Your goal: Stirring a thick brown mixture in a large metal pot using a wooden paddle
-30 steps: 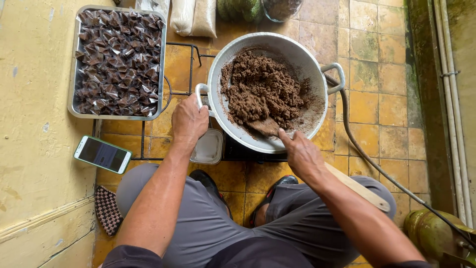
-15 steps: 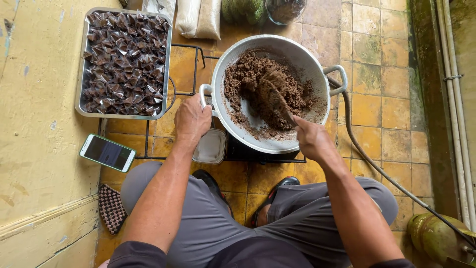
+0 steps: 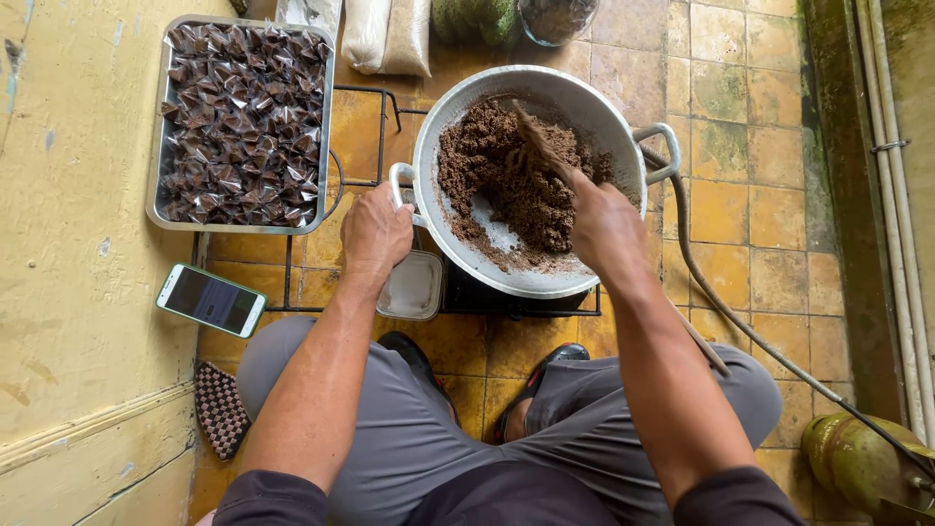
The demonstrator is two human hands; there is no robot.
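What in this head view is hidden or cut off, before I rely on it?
- Head view: left hand covers part of the pan's near handle.
- Right hand hides its grip on the wooden spatula.
- The burner is hidden beneath the pan.
- Sacks and jar: cut by top edge.
- Gas cylinder: cut by the bottom-right corner.

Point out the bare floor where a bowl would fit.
Bare yellow floor tiles lie right of the round metal pan, beyond the black hose. Crowded: between pan and rectangular metal tray of wrapped sweets, around the left hand.
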